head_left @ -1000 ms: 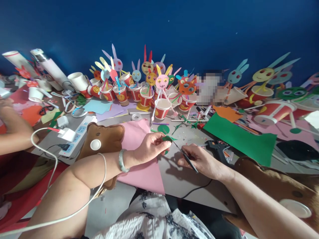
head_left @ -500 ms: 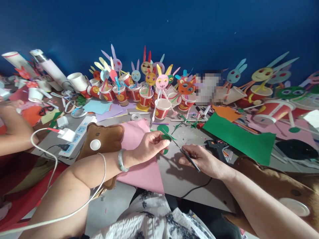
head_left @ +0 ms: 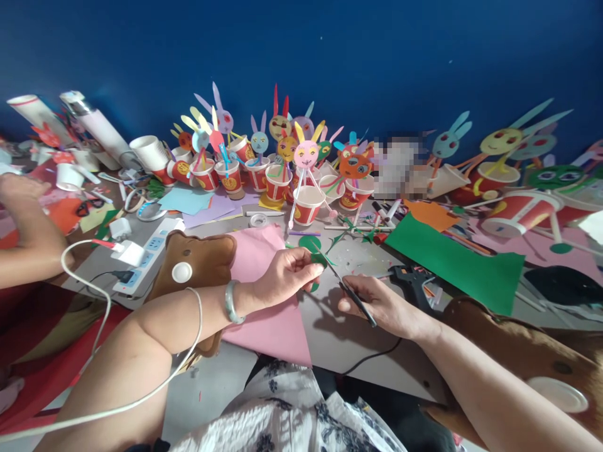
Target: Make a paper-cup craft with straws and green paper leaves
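Observation:
My left hand (head_left: 298, 271) pinches a small piece of green paper (head_left: 318, 258) between thumb and fingers. In my right hand (head_left: 372, 300) is a pair of scissors (head_left: 354, 296) with dark handles, its blades reaching up-left to the green paper. A round green paper disc (head_left: 309, 243) shows just beyond the fingertips, and more green shows beneath the left hand. A sheet of pink paper (head_left: 268, 326) lies under my left wrist. Green scraps (head_left: 336, 242) are scattered on the table past the blades.
Behind stand red paper cups (head_left: 308, 204) with rabbit-faced paper heads. To the right are a large green sheet (head_left: 456, 260) and a black glue gun (head_left: 409, 285). On the left lie a brown pouch (head_left: 200, 257), a power strip (head_left: 151, 257) and another person's arm (head_left: 28, 232).
The view has shifted slightly. Both hands keep nearly the same position, with the scissors at the green paper. The other person's hand at the left has risen a little.

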The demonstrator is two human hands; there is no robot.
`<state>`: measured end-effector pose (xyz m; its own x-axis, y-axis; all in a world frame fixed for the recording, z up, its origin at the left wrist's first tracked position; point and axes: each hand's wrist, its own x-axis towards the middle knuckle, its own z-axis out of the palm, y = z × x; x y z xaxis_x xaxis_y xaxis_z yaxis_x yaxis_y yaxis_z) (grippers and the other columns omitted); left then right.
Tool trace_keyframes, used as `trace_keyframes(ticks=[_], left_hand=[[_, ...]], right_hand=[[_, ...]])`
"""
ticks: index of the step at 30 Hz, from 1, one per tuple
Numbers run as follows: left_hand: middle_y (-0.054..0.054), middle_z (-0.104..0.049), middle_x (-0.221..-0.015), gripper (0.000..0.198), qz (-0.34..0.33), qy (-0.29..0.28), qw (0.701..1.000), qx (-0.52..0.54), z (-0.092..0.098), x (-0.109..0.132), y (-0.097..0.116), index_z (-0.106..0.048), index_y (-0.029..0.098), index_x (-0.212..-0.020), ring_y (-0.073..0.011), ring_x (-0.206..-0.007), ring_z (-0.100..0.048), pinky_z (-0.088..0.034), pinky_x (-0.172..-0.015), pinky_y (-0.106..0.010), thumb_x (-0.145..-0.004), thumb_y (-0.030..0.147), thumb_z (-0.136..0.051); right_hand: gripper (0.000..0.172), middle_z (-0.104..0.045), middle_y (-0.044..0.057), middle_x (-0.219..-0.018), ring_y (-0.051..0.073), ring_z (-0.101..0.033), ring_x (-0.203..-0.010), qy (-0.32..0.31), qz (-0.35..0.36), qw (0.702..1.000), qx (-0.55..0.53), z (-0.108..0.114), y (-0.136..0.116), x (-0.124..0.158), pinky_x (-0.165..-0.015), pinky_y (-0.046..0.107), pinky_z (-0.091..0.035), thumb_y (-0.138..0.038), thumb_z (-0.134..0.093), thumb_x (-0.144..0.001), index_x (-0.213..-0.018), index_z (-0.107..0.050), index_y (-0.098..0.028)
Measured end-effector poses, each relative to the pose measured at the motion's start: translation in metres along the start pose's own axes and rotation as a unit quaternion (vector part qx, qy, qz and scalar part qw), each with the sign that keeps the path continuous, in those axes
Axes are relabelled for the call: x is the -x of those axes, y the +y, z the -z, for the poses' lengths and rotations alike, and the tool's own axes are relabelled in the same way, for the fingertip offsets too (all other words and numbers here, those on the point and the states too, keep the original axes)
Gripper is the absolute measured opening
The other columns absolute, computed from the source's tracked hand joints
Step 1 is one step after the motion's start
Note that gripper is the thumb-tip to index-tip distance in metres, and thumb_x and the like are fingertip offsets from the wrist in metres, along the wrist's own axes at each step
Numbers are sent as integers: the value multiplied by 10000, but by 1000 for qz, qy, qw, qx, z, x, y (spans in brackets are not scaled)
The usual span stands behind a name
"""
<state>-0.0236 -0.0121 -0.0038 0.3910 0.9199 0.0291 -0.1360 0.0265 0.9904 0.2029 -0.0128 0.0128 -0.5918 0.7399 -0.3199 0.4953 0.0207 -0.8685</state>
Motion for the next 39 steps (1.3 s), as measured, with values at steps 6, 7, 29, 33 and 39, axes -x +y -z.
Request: trace_keyframes(ticks=[6, 7, 29, 33, 39], left_hand=[[20, -586, -628, 354, -6, -7, 1000, -10, 0, 0, 0, -511, 164, -717, -68, -547, -533, -427, -545, -211, -887, 437, -661], [20, -586, -627, 363, -6, -5, 1000, -9, 0, 0, 1, -511, 164, -716, -68, -546, -533, -429, -545, -212, -882, 448, -665], [20, -605, -648, 306, -15, 26, 999, 17, -1, -1, 1, -529, 157, -747, -64, -532, -554, -442, -532, -199, -882, 399, -659], [21, -600, -643, 302, -15, 11, 1000, 8, 0, -1, 2, -515, 163, -732, -66, -539, -556, -444, -541, -201, -883, 385, -654], [31, -570, -608, 322, -6, 0, 1000, -16, 0, 0, 6, -500, 171, -716, -71, -543, -537, -431, -543, -208, -876, 403, -657]], right_hand=[[568, -482, -47, -596, 96, -358, -567, 10, 0, 1000, 1, 0, 2, 0, -534, 266, -251, -704, -678, -786, -654, -463, -195], [571, -484, -47, -598, 95, -356, -567, 12, -1, 1000, 1, 0, 3, 0, -534, 266, -247, -706, -676, -787, -654, -462, -194], [589, -463, -42, -580, 92, -335, -567, 25, -3, 999, 25, 2, 2, 1, -529, 261, -248, -711, -676, -778, -626, -430, -198], [588, -446, -49, -579, 90, -319, -570, 26, -9, 1000, 13, 0, 4, 1, -524, 259, -237, -710, -692, -762, -634, -433, -197], [552, -472, -47, -599, 94, -342, -581, 14, -1, 1000, -2, 0, 3, 0, -541, 261, -248, -672, -702, -781, -656, -456, -195]])
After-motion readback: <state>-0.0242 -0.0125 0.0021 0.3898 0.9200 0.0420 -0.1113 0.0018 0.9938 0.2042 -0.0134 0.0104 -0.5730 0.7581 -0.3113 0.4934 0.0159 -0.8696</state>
